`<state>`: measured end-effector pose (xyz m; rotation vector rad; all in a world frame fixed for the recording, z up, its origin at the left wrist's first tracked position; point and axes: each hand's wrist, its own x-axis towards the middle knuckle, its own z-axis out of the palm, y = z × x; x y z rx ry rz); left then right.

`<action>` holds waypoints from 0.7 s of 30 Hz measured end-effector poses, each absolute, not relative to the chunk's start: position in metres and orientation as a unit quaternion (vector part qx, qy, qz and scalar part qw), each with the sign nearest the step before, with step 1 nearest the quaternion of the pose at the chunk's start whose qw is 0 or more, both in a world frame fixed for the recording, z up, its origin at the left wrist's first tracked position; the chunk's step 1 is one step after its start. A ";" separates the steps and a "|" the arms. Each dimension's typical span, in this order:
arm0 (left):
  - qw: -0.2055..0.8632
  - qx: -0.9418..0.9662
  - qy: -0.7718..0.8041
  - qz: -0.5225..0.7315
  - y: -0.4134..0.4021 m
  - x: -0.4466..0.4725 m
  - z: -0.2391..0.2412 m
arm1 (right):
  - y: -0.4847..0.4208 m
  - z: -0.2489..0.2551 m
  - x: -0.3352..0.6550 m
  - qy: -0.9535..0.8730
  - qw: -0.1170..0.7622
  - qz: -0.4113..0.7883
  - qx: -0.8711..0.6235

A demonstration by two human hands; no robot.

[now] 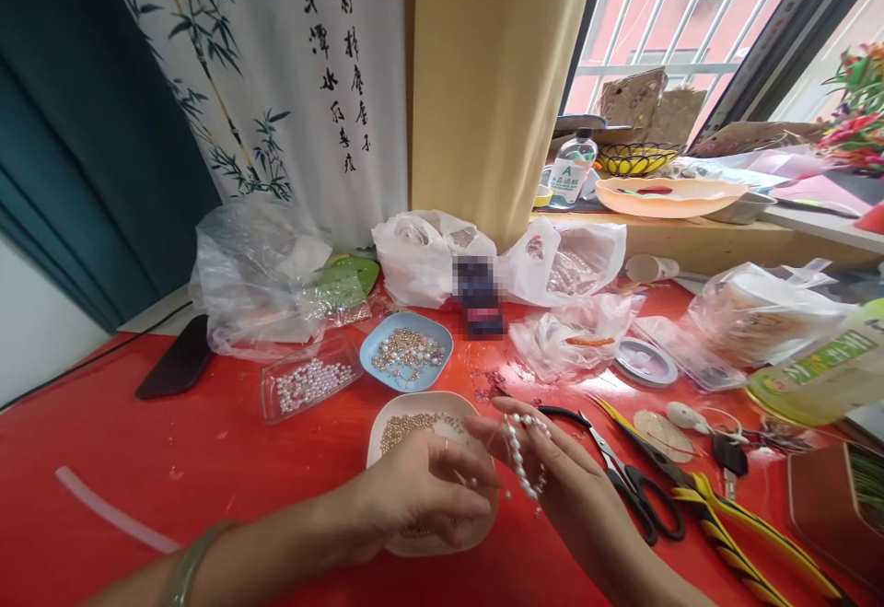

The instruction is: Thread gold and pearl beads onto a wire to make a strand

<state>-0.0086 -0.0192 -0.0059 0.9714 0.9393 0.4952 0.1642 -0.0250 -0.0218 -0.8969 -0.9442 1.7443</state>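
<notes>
My right hand [567, 471] is closed on a loop of white pearl beads [515, 450], a bracelet-like string that hangs across the fingers. Beside it, my left hand [421, 487] is held over a white dish [377, 437] with its thumb and fingers pinched together. Something small and pale shows near those fingertips, too small to name. Tiny gold beads [404, 427] lie in the white dish, partly covered by the left hand. Behind it sits a blue dish [369, 363] of mixed gold and pearly beads, next to a clear plastic box [269, 409] of white pearls.
Black-handled scissors [622, 473] and yellow-black pliers [697, 496] lie to the right. A key [728, 460] and a green-labelled bottle [821, 363] are further right. White plastic bags [421, 257] line the back. A dark phone [176, 358] lies at left on the red table [241, 478].
</notes>
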 end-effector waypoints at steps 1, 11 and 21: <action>0.747 0.446 0.434 0.233 -0.019 -0.009 -0.005 | -0.025 -0.022 0.164 -0.372 0.458 0.725 -0.356; 0.766 0.460 0.391 0.220 -0.019 -0.009 -0.005 | -0.023 -0.022 0.161 -0.353 0.449 0.761 -0.307; 0.739 0.501 0.388 0.229 -0.018 -0.010 -0.009 | -0.017 -0.016 0.163 -0.334 0.481 0.723 -0.366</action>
